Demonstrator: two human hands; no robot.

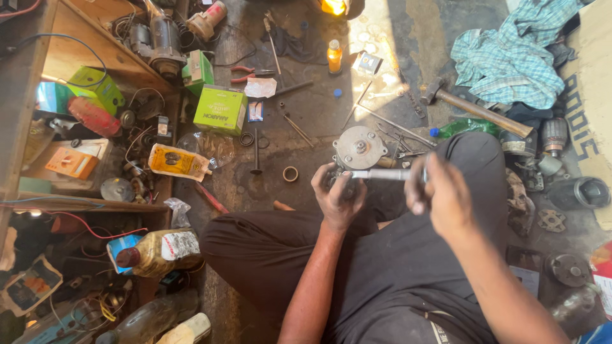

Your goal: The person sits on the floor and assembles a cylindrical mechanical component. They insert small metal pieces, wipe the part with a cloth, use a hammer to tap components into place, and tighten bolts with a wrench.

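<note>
I sit cross-legged on a dirty workshop floor in dark trousers. My left hand (336, 194) grips a dark metal part at the left end of a silvery metal tool shaft (382, 174). My right hand (440, 191) is closed round the shaft's right end. Just beyond my hands a round grey metal housing (360, 147) lies on the floor.
A hammer (475, 108) and a checked cloth (510, 54) lie far right. Green boxes (220, 109), a yellow pouch (177, 162), pliers (245, 73), a small orange bottle (334, 56), rings and rods lie ahead. Wooden shelves (70, 57) of parts stand left; oil bottles (159, 251) sit near my knee.
</note>
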